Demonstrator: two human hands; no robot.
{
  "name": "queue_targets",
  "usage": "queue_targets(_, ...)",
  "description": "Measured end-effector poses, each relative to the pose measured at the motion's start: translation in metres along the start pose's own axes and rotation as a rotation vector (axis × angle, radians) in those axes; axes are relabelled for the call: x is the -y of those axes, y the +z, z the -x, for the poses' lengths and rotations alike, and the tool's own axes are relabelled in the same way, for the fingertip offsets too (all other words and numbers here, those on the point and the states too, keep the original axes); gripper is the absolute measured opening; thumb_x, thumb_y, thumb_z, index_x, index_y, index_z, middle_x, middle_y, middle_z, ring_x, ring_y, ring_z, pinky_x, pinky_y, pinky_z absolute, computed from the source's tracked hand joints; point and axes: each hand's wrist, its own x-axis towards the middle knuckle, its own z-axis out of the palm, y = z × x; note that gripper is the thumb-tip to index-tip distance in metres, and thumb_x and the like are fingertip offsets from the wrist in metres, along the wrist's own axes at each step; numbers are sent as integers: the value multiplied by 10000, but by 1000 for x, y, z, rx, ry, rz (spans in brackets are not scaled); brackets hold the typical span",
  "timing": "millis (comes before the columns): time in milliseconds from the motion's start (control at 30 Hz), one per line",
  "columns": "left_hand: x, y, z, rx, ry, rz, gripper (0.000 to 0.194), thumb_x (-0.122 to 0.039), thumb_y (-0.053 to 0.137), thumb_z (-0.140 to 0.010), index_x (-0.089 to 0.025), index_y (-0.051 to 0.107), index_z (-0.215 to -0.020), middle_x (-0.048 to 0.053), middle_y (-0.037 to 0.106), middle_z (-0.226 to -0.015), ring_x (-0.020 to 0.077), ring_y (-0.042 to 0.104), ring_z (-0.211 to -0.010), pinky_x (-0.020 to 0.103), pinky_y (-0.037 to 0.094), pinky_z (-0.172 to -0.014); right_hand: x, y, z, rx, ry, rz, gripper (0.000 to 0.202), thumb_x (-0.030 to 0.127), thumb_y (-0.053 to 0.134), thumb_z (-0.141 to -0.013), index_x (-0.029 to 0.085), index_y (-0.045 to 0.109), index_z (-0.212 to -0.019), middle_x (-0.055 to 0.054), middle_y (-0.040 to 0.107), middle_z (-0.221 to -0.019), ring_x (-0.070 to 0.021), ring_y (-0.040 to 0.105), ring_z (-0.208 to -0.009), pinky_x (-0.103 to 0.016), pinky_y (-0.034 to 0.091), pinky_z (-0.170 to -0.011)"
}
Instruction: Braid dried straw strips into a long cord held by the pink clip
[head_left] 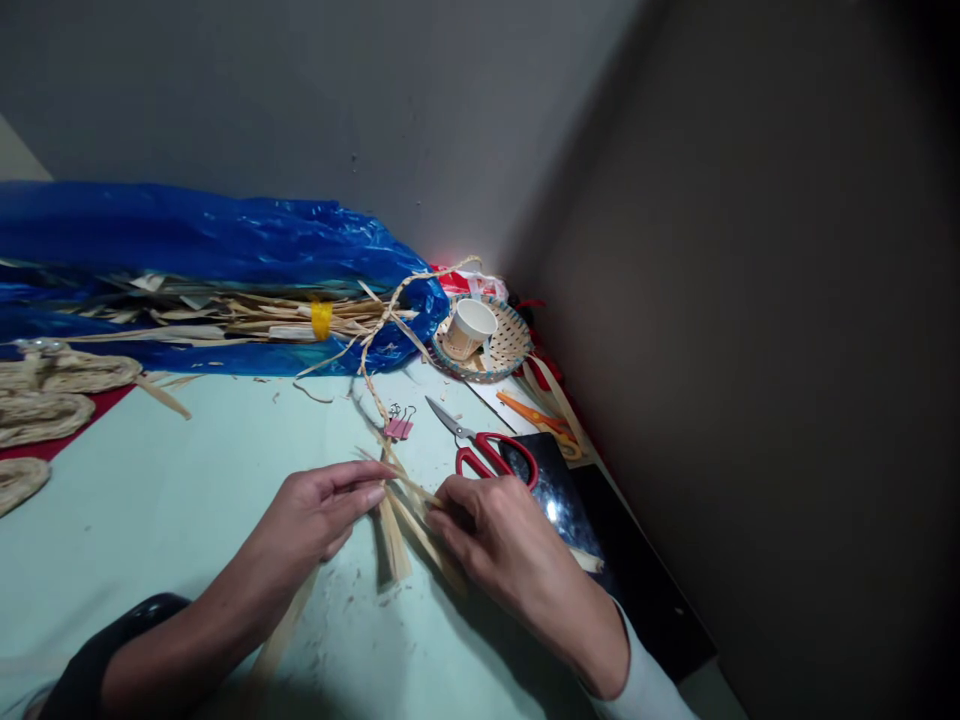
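My left hand (330,510) pinches a pale dried-straw strand where a braid's loose strands meet. My right hand (487,525) is closed on another straw strand (416,490), drawn out to the right. Between the hands, loose straw strands (391,550) fan downward over the table, and one long strand (281,630) trails below my left hand. Just above my fingers, a pink binder clip (399,428) grips the braid. From there the finished straw braid (367,350) runs up and curves right, over the blue bag's end.
Red-handled scissors (480,445) lie open beside my right hand, near orange scissors (540,412) and a dark glossy box (547,480). A woven basket (517,345) holds a paper cup (471,328). A blue plastic bag (225,235) with a straw bundle (285,318) lies behind. Coiled straw pieces (45,415) sit left.
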Motion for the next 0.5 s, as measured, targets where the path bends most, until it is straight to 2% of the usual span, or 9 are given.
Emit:
queue_targets(133, 0, -2, 0, 2, 6, -6, 588, -496, 764, -648, -107, 741, -1089, -116, 358, -476, 67, 202, -454, 251, 97, -466, 0, -9, 4, 86, -64, -29, 194, 150, 578, -910, 173, 622, -723, 29, 536, -619, -98, 376, -547, -247, 247, -549)
queue_targets(267, 0, -2, 1, 19, 16, -14, 572, -494, 762, -670, -115, 740, -1097, -106, 392, -482, 68, 211, -458, 243, 107, -468, -2, -23, 7, 110, -93, -194, 197, 166, 576, -923, 170, 653, -742, 55, 492, -590, -87, 371, -537, -226, 265, -534)
queue_targets(400, -1, -1, 2, -3, -2, -7, 532, -467, 769, -671, -126, 758, -1079, -77, 470, -516, 69, 244, -470, 237, 142, -481, -9, -31, 8, 101, -62, -344, 170, 186, 567, -935, 170, 709, -844, 41, 582, -639, -91, 490, -574, -202, 341, -569)
queue_targets(500, 2, -3, 2, 3, -19, -19, 551, -459, 759, -686, -140, 755, -1135, -84, 428, -505, 78, 221, -478, 245, 124, -493, -15, -31, 7, 126, 0, -391, 190, 219, 559, -944, 169, 703, -831, 35, 607, -607, -107, 577, -553, -203, 378, -569)
